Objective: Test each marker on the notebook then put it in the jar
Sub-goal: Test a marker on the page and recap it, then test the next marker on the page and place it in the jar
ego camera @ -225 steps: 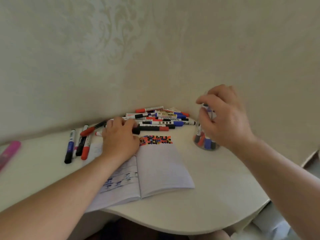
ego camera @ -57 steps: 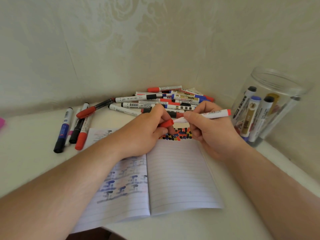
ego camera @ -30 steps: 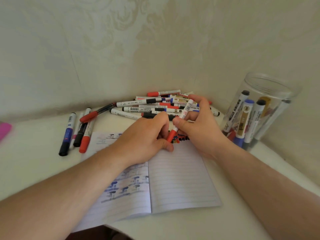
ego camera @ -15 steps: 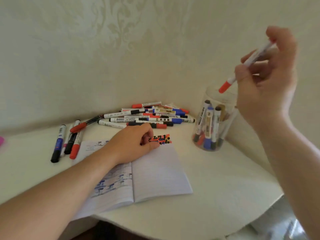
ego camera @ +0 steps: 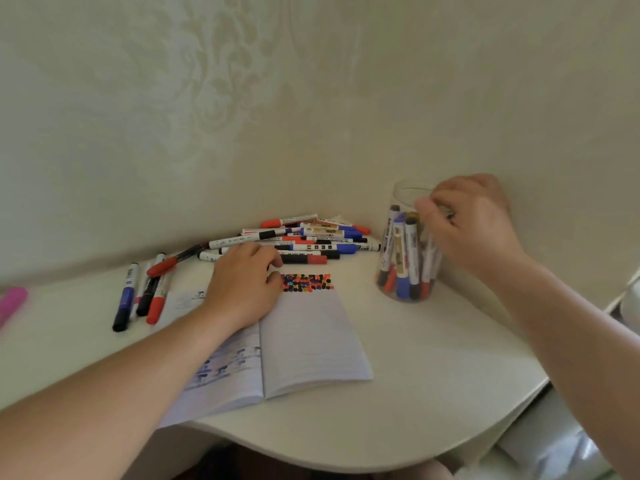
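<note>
Clear jar (ego camera: 405,271) rim half hidden behind right hand (ego camera: 472,223).

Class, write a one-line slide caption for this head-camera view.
Right hand at the mouth of the marker jar; left hand rests on the open notebook beside the marker pile.

Not much gear to report here, honestly. The left forearm (ego camera: 104,393) and right forearm (ego camera: 571,341) are both showing bare all the way from the frame edge to the wrist, so any sleeve is sitting out of shot. The left hand (ego camera: 242,285) is looking plain, with the knuckles and finger joints reading clearly. The right hand (ego camera: 471,223) is blurring a little, so its fine detail is getting lost. Below the table edge a dark reddish-brown patch (ego camera: 242,465) is peeking through; whether that's clothing, I can't tell.
</note>
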The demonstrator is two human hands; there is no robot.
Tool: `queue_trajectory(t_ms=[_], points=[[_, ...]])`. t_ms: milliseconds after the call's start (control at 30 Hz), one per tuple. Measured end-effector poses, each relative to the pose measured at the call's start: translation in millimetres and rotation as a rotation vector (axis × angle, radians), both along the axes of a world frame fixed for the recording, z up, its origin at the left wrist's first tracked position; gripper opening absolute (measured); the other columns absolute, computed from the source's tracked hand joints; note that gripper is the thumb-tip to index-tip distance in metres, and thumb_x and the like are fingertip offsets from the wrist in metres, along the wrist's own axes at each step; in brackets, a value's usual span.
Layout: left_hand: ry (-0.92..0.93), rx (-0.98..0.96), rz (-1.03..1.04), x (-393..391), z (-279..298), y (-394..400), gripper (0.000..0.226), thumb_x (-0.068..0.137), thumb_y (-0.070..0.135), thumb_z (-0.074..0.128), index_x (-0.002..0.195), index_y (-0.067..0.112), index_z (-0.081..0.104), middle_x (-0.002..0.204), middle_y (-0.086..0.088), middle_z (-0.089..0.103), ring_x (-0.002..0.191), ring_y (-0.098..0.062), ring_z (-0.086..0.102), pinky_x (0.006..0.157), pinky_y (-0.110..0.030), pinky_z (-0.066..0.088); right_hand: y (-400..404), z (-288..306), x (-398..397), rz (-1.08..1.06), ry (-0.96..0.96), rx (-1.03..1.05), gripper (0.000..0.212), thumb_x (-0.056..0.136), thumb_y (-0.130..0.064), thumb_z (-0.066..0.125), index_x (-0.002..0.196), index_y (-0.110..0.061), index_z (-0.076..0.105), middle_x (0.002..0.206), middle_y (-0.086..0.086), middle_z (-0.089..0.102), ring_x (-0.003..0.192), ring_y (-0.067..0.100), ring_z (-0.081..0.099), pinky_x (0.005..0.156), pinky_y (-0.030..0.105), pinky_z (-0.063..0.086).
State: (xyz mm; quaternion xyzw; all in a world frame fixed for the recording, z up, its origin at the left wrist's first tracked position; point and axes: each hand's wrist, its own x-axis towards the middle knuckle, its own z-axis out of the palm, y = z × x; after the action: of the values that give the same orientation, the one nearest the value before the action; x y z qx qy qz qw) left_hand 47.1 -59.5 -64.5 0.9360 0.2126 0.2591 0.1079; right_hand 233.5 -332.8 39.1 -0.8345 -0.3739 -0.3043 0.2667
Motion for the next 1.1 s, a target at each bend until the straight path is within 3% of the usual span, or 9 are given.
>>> queue_trajectory(t_ms=[67,200,400,533,633,767,867,1000,1100], points=[[-0.041,-0.133,0.033,2,2,7,0.027,0.093,0.013,0.059,0.113,0.029,0.066,0.123,0.002,0.055,0.122,-0.023,0.045,0.105,-0.038,0.038,4,4,-12,0.006,-0.104,0.108,0.035,0.098,-0.045,0.057,0.106,-0.018,0.078,0.114,0.003,0.065,0.122,0.037,0.047,0.098,0.057,0.042],[0.039,-0.119,0.095,1,9,30,0.041,0.09,0.003,0.057,0.115,0.033,0.067,0.127,-0.001,0.057,0.127,-0.029,0.044,0.106,-0.041,0.037,31,1,-45,0.288,-0.337,0.302,0.016,0.095,-0.015,0.064,0.102,-0.008,0.077,0.103,0.013,0.061,0.103,0.038,0.053,0.086,0.046,0.044],[0.233,-0.017,0.055,1,12,57,0.023,0.1,0.022,0.059,0.113,0.04,0.064,0.122,0.003,0.066,0.118,-0.024,0.057,0.099,-0.044,0.046,95,-46,-66,0.528,-0.203,0.185,0.013,0.095,-0.014,0.065,0.1,-0.008,0.076,0.097,0.008,0.062,0.091,0.028,0.056,0.079,0.039,0.044],[0.161,0.14,-0.096,-3,13,56,0.035,0.102,0.018,0.059,0.132,0.034,0.064,0.119,0.009,0.059,0.119,-0.023,0.049,0.102,-0.044,0.039,112,-71,-69,0.54,0.166,0.187,0.013,0.099,-0.02,0.061,0.092,-0.019,0.073,0.078,-0.011,0.061,0.074,0.006,0.053,0.07,0.019,0.039],[-0.07,0.193,-0.232,-10,25,41,0.032,0.098,0.016,0.065,0.127,0.028,0.071,0.108,0.015,0.045,0.106,-0.013,0.036,0.094,-0.035,0.038,114,-77,-66,0.553,0.759,0.252,0.031,0.106,-0.035,0.055,0.086,-0.015,0.069,0.059,-0.007,0.053,0.055,0.007,0.045,0.058,0.027,0.042],[-0.209,0.166,-0.405,-17,46,0,0.027,0.097,0.008,0.065,0.117,0.025,0.07,0.104,0.008,0.047,0.098,-0.01,0.043,0.086,-0.021,0.034,114,-72,-58,0.611,1.191,0.327,0.055,0.106,-0.057,0.044,0.103,-0.009,0.07,0.056,0.006,0.046,0.047,0.013,0.037,0.047,0.022,0.035],[-0.16,0.108,-0.585,-20,51,-24,0.022,0.094,0.005,0.065,0.108,0.022,0.068,0.097,0.016,0.054,0.09,0.004,0.049,0.082,-0.013,0.037,112,-69,-59,0.821,1.499,0.341,0.065,0.088,-0.069,0.052,0.105,-0.007,0.062,0.058,0.005,0.044,0.051,0.016,0.031,0.048,0.026,0.024],[-0.01,-0.095,-0.531,-26,38,-28,0.029,0.083,0.008,0.071,0.098,0.03,0.06,0.089,0.017,0.064,0.083,-0.006,0.061,0.075,-0.016,0.046,113,-70,-66,0.881,1.437,0.578,0.02,0.101,-0.031,0.061,0.088,-0.016,0.059,0.055,-0.001,0.046,0.048,0.012,0.032,0.044,0.021,0.027],[0.0,-0.318,-0.441,-22,33,-21,0.022,0.097,0.022,0.065,0.104,0.031,0.047,0.088,0.014,0.065,0.077,-0.011,0.06,0.072,-0.033,0.05,116,-75,-69,0.842,1.315,0.622,0.025,0.095,-0.022,0.07,0.08,-0.016,0.052,0.053,0.0,0.046,0.046,0.014,0.032,0.044,0.024,0.028]])
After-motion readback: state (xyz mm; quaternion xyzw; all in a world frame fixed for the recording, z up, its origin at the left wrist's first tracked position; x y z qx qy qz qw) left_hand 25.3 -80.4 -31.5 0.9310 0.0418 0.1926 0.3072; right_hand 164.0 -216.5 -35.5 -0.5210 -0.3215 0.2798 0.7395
